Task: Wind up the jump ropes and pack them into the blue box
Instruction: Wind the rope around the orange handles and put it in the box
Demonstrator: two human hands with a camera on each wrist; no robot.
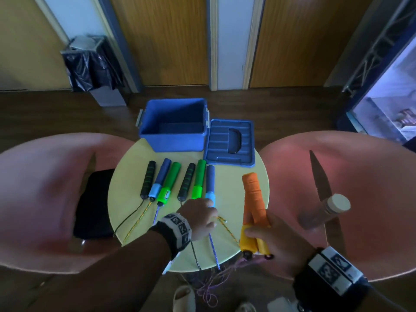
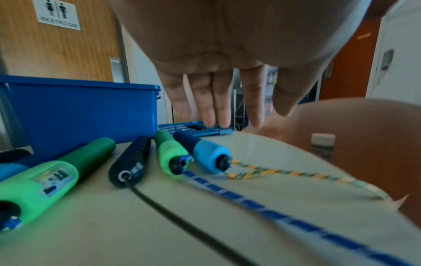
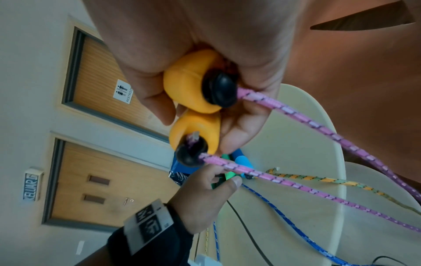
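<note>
Orange foam, two handles (image 1: 253,199), gripped together in our right hand (image 1: 276,242) at their yellow ends; their pink rope (image 3: 296,183) trails off the worktop (image 1: 231,194) edge toward the floor, unwound. Our left hand (image 1: 199,218) hovers with fingers (image 2: 224,106) straight and spread over the light-blue handle (image 1: 210,188), holding nothing. Blue box (image 1: 173,124), lid off, stands open at the far edge of the worktop; no rope is in it yet. Risks, as we judge them: the hanging ropes lie crossed below the worktop edge, so pulling the pink one up for winding could snag the blue rope (image 2: 262,210) or the orange-and-green rope (image 2: 284,173) and drag their handles off; a loose coil could also spring open in the box. Also present: six handles in a row, black (image 1: 148,180), blue, green (image 1: 170,183), black, green, blue; box lid (image 1: 229,143) beside the box, overhanging the worktop edge; pink chairs (image 1: 45,194) either side; a bottle (image 1: 326,210) on the right one, a black pad (image 1: 95,203) on the left. The handle row lies between our hands and the box, so we must carry each coil over it.
</note>
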